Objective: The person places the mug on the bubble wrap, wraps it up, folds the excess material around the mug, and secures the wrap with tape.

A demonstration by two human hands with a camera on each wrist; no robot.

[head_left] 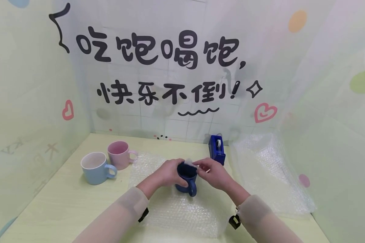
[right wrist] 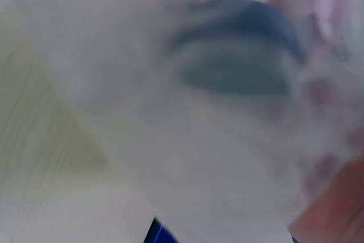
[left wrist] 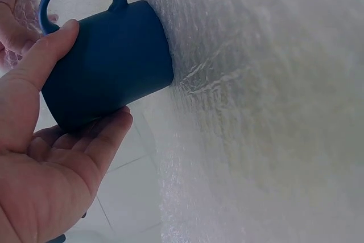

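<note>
A dark blue mug (head_left: 187, 172) stands on a sheet of bubble wrap (head_left: 188, 216), its handle toward the front right. My left hand (head_left: 170, 173) grips the mug from the left; in the left wrist view the thumb lies on its side near the handle and the fingers support the opposite side. On the mug's right, my right hand (head_left: 211, 172) pinches a raised part of the bubble wrap at the far rim. Through that blurred, translucent wrap (right wrist: 187, 157), the mug (right wrist: 239, 27) shows in the right wrist view.
To the left stand a light blue mug (head_left: 94, 172) and a pink mug (head_left: 118, 157). Behind my right hand is a blue tape dispenser (head_left: 216, 150). More bubble wrap (head_left: 267, 175) lies at the right. Printed sheeting (head_left: 170, 74) encloses the table's back and sides.
</note>
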